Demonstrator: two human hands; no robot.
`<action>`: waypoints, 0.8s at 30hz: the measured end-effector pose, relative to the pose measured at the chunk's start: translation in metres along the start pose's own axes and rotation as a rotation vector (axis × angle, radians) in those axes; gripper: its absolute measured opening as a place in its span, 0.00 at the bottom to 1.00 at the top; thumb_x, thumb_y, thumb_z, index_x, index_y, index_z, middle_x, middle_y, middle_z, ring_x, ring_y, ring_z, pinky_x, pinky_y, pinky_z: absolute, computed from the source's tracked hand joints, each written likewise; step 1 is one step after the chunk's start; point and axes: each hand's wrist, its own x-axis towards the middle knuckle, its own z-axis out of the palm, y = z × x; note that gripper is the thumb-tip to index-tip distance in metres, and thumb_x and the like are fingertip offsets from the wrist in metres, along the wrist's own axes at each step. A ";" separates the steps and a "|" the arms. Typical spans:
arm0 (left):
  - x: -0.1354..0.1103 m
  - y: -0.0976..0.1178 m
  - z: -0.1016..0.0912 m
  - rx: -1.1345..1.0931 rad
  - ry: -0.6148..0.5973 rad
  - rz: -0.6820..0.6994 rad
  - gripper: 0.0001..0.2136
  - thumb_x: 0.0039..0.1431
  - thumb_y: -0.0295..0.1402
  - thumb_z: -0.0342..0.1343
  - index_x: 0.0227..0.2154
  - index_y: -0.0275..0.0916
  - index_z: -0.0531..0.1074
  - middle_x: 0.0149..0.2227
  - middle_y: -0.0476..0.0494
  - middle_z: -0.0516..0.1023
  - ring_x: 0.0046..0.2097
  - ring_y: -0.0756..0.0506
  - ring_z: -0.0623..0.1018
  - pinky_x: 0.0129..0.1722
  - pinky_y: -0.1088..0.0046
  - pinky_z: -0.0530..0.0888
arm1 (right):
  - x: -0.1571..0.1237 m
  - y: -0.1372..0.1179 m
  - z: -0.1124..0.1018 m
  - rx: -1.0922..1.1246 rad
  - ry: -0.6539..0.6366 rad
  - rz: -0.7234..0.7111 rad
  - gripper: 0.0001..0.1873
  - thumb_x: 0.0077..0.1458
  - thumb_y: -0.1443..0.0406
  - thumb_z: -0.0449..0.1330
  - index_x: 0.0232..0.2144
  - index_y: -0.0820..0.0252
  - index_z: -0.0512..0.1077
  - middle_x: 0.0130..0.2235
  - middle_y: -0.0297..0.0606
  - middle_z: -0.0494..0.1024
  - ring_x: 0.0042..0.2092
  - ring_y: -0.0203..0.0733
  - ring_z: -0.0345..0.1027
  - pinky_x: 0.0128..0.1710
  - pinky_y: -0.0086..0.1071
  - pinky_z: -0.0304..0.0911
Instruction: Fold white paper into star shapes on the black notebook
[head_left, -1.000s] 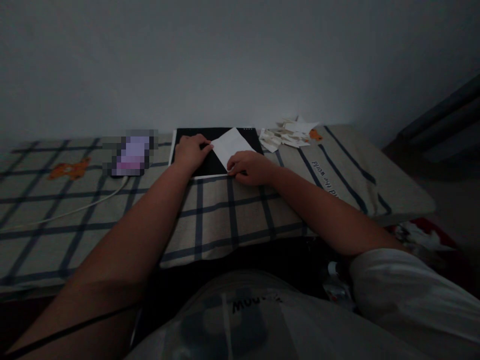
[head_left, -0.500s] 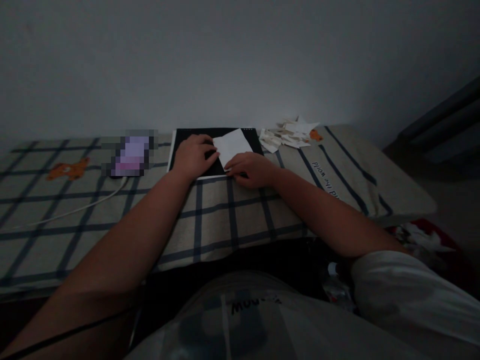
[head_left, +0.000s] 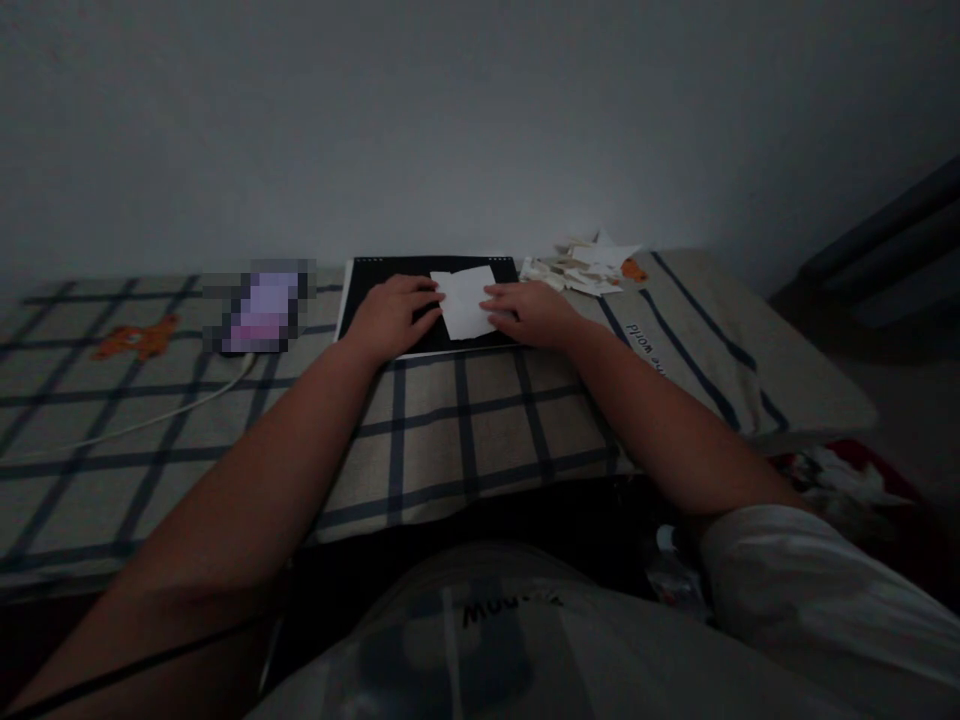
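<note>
A small white sheet of paper (head_left: 466,300) lies on a black board (head_left: 375,277) at the far middle of the checked cloth. My left hand (head_left: 394,315) rests on the paper's left edge with its fingers flat. On the paper's right edge my right hand (head_left: 529,311) presses down, fingers stretched out. The paper sits between both hands and looks folded.
A pile of paper scraps (head_left: 581,268) lies right of the board. A blurred phone (head_left: 259,305) with a white cable (head_left: 150,420) lies to the left. The checked cloth (head_left: 465,440) covers a low surface against a plain wall, with a drop at its right edge.
The paper has turned from a diamond lying cornerwise to a squarer shape. My right hand moved up from the paper's near corner to its right edge; my left hand slid slightly right.
</note>
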 end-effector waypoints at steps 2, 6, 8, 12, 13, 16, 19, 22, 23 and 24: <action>-0.001 0.004 -0.002 -0.019 -0.008 0.060 0.27 0.76 0.44 0.49 0.68 0.41 0.81 0.73 0.34 0.78 0.73 0.31 0.75 0.73 0.45 0.70 | -0.001 -0.005 -0.001 -0.030 -0.063 -0.017 0.25 0.75 0.61 0.54 0.61 0.63 0.85 0.70 0.56 0.80 0.64 0.60 0.77 0.65 0.54 0.67; -0.003 0.015 -0.001 -0.018 -0.091 0.173 0.31 0.78 0.49 0.44 0.75 0.42 0.73 0.78 0.38 0.71 0.78 0.34 0.69 0.78 0.48 0.63 | 0.001 -0.019 -0.001 -0.043 -0.059 -0.067 0.24 0.75 0.62 0.54 0.61 0.61 0.85 0.67 0.53 0.83 0.61 0.58 0.76 0.62 0.51 0.65; -0.003 0.021 0.001 0.004 -0.146 0.168 0.31 0.79 0.48 0.43 0.75 0.44 0.73 0.77 0.40 0.73 0.79 0.34 0.68 0.78 0.48 0.61 | 0.002 -0.021 0.000 -0.036 -0.044 -0.079 0.23 0.75 0.64 0.55 0.61 0.59 0.86 0.66 0.51 0.84 0.60 0.57 0.75 0.61 0.50 0.64; -0.003 0.026 0.001 0.041 -0.196 0.175 0.31 0.76 0.48 0.46 0.73 0.41 0.75 0.74 0.37 0.77 0.76 0.31 0.71 0.77 0.45 0.61 | 0.002 -0.017 0.004 -0.043 -0.027 -0.088 0.23 0.73 0.64 0.57 0.61 0.56 0.85 0.65 0.46 0.85 0.59 0.54 0.75 0.59 0.47 0.63; -0.003 0.025 0.001 0.050 -0.189 0.178 0.31 0.76 0.48 0.46 0.73 0.39 0.76 0.73 0.34 0.77 0.75 0.30 0.72 0.77 0.44 0.61 | 0.002 -0.016 0.005 -0.048 -0.025 -0.093 0.23 0.73 0.64 0.57 0.62 0.56 0.85 0.65 0.45 0.85 0.58 0.54 0.74 0.58 0.47 0.63; -0.003 0.024 -0.001 0.078 -0.155 0.171 0.32 0.75 0.49 0.47 0.71 0.39 0.77 0.71 0.32 0.80 0.72 0.29 0.74 0.77 0.41 0.60 | 0.002 -0.013 0.006 -0.057 -0.013 -0.096 0.24 0.73 0.64 0.56 0.63 0.56 0.85 0.64 0.45 0.85 0.58 0.54 0.74 0.57 0.46 0.63; -0.005 0.024 0.000 0.096 -0.112 0.151 0.31 0.75 0.51 0.49 0.72 0.44 0.77 0.69 0.35 0.81 0.72 0.28 0.72 0.78 0.40 0.57 | 0.002 -0.014 0.005 -0.054 -0.015 -0.090 0.24 0.72 0.64 0.57 0.62 0.55 0.86 0.64 0.45 0.86 0.57 0.54 0.75 0.57 0.47 0.63; -0.006 0.024 -0.002 0.098 -0.033 0.119 0.30 0.76 0.53 0.51 0.72 0.46 0.77 0.68 0.36 0.81 0.72 0.29 0.72 0.80 0.42 0.55 | 0.001 -0.016 0.003 -0.050 -0.026 -0.082 0.24 0.72 0.65 0.57 0.62 0.56 0.86 0.65 0.47 0.86 0.58 0.56 0.76 0.58 0.48 0.64; -0.007 0.024 -0.003 0.098 -0.002 0.101 0.30 0.76 0.54 0.51 0.71 0.46 0.78 0.67 0.36 0.81 0.72 0.30 0.72 0.80 0.42 0.55 | 0.001 -0.016 0.002 -0.048 -0.031 -0.077 0.24 0.73 0.65 0.56 0.62 0.57 0.86 0.65 0.48 0.85 0.59 0.56 0.76 0.58 0.48 0.64; -0.008 0.023 -0.006 0.097 0.029 0.078 0.30 0.77 0.54 0.50 0.70 0.46 0.79 0.66 0.37 0.82 0.71 0.30 0.73 0.80 0.42 0.55 | 0.001 -0.017 0.001 -0.046 -0.038 -0.071 0.24 0.73 0.65 0.56 0.63 0.58 0.85 0.65 0.48 0.85 0.59 0.56 0.76 0.59 0.49 0.64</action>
